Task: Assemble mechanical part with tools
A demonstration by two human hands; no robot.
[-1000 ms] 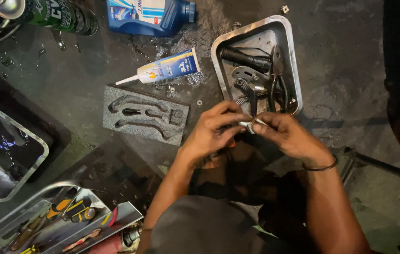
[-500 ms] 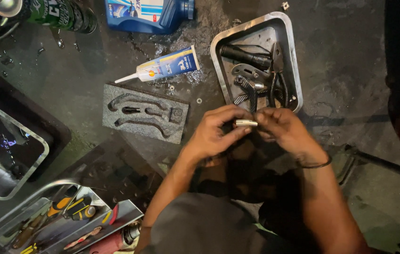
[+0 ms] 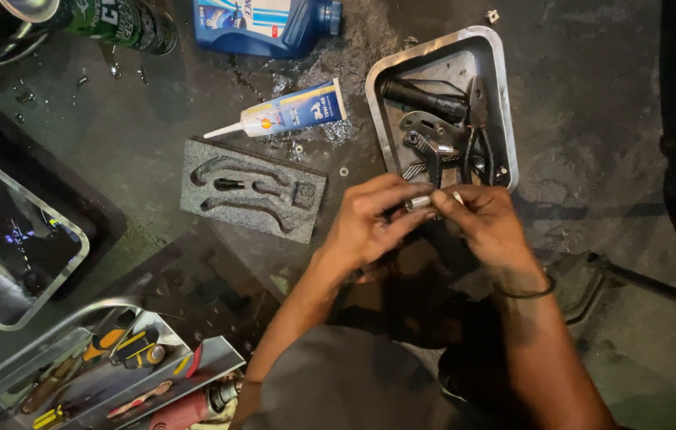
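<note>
Both hands meet just below the near edge of the metal tray (image 3: 503, 95). The left hand (image 3: 370, 223) has its fingers curled and pinches a small silver cylindrical part (image 3: 419, 203) between thumb and fingertips. The right hand (image 3: 489, 227) closes on the other end of the same part, its fingertips pressed against it from the right, so the part is grasped from both sides and sits between the two hands, over the dark oily floor (image 3: 592, 119) and not in the tray. A dark band (image 3: 525, 292) circles the right wrist.

Against the view of half a second ago, the hands hold nearly the same spot; the part now lies a little more level and the right fingertips have closed further over its end. A second ago the fingers were bunched tighter around it.

The tray holds a black-handled tool (image 3: 421, 97), pliers (image 3: 477, 135) and some metal pieces, and its near rim lies just beyond the knuckles. To the left, well apart from the hands, lies a grey foam insert (image 3: 254, 191) with shaped cut-outs, and beyond it a white and blue tube (image 3: 286, 114) with a nozzle. A blue oil bottle (image 3: 266, 22) and a green can (image 3: 111, 22) lie at the far edge. A toolbox tray (image 3: 115, 374) of screwdrivers sits near left. Between the foam insert and the tray runs a strip of bare floor with a small washer (image 3: 343, 171).
</note>
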